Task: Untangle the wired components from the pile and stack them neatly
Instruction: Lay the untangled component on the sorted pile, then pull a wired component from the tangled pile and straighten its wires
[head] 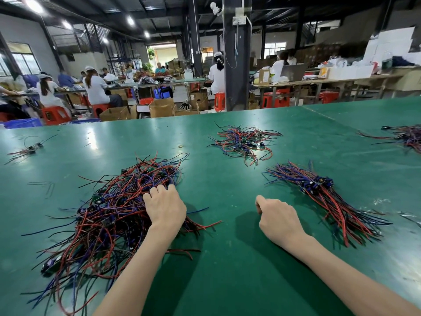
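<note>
A big tangled pile of wires [107, 215], red, black and blue with small parts caught in it, lies near and left on the green table [227, 258]. The left hand [165, 207] rests on the pile's right side, fingers bent down into the wires. Their tips are hidden, so I cannot tell whether they grip any. The right hand [279, 216] rests on bare table well to the right, fingers loosely curled with nothing seen in them. Further right lies a neat stack [323, 197], its wires running one way. A second tangle [241, 141] sits farther back, another [407, 135] at the far right edge, and a small bunch [29, 148] far left.
</note>
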Demonstrator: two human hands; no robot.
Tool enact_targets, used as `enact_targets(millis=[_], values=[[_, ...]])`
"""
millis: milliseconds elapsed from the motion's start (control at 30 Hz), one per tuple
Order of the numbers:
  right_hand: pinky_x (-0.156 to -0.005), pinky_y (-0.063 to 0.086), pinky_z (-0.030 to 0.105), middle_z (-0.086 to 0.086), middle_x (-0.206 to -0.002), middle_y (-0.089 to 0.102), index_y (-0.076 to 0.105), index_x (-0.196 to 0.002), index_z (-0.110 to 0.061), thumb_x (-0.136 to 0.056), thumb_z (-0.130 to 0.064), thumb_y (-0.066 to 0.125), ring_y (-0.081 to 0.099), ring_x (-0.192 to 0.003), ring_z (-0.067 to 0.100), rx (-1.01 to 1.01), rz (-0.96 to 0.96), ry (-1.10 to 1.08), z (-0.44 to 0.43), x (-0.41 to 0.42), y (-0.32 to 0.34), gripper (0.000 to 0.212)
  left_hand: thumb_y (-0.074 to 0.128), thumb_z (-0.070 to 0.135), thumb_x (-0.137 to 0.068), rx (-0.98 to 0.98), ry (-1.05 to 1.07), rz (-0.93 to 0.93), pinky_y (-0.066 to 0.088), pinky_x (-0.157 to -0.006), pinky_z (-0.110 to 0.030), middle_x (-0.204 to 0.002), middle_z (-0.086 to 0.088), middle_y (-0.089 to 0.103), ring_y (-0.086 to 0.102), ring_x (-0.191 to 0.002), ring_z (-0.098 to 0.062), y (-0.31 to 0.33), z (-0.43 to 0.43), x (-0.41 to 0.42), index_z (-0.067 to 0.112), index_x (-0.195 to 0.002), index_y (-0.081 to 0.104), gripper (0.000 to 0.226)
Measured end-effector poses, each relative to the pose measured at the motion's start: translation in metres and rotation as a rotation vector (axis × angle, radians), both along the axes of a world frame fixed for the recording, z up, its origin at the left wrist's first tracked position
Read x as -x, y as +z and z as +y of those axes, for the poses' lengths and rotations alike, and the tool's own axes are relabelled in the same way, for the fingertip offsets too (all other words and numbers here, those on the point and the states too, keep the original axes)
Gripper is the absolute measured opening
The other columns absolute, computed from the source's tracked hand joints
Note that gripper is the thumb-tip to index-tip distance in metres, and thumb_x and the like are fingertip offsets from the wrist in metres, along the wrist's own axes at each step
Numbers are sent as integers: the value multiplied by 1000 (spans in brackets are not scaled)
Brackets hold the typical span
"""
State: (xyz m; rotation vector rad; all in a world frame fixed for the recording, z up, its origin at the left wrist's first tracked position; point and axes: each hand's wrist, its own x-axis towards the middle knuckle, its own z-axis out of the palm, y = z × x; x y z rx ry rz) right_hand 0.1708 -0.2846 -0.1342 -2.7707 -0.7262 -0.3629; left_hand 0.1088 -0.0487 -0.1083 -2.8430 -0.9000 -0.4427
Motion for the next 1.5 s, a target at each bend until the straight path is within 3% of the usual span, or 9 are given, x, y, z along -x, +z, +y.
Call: enact_targets(millis=[300,500,633,733,833,933,1133,1333,1500], values=[[-56,24,33,0,-74,50,39,-82,-17,-77,-1,43,42,-65,27,-13,-4,4,1,0,-1,18,50,17,-86,20,21,120,34,-96,-38,-121,-13,55,46,-115,-30,10,-4,-23,11,-108,62,26],[-58,24,33,3,-85,60,39,-84,-18,-79,-2,43,41,-68,28,-9,16,-7,1,2,2,17,52,19,-90,73,-163,-153,38,-87,-37,-98,-9,66,56,-100,-29,7,-23,-17,11,-101,56,14],[-58,26,33,3,-85,62,44,-85,-18,-81,-5,43,46,-72,29,-40,-15,27,1,3,1,14,64,16,-88,547,-447,-597,49,-73,-31,-79,-1,69,64,-72,-20,16,-45,-8,15,-107,60,19],[-57,30,31,-5,-61,53,57,-85,-17,-84,-8,49,51,-63,21,-360,39,92,1,4,-1,11,71,8,-83,1109,-554,-719,52,-54,-22,-72,1,68,63,-53,-10,18,-70,-7,14,-100,60,20],[-53,35,27,-7,-49,47,63,-74,-16,-91,-12,53,42,-51,11,-908,399,136,7,10,9,20,72,5,-81,1413,-557,-644,49,-46,-24,-70,-6,65,58,-48,-12,3,-91,-6,15,-94,59,21],[-53,37,27,3,-62,57,67,-72,-13,-94,-21,53,48,-58,18,-1176,708,140,8,14,19,27,78,12,-77,1390,-567,-519,46,-51,-23,-73,-3,66,57,-54,-13,-14,-101,-2,19,-91,58,25],[-48,41,25,3,-55,57,64,-76,-7,-84,-11,66,50,-50,13,-1213,892,161,7,15,25,9,82,23,-72,1279,-586,-458,45,-53,-24,-76,-5,69,57,-55,-11,-15,-99,1,21,-92,59,31],[-45,37,21,-1,-58,56,65,-72,-10,-84,-12,67,45,-45,10,-1320,971,97,5,9,24,13,65,8,-88,1578,-619,-431,48,-54,-17,-83,-10,74,60,-51,-9,-6,-98,7,4,-106,61,19],[-47,39,21,-2,-58,60,69,-73,-10,-81,-10,69,48,-46,11,-1299,993,95,3,7,23,9,62,7,-89,1582,-659,-363,43,-51,-15,-86,-13,74,57,-47,-9,-2,-100,11,6,-109,54,22]])
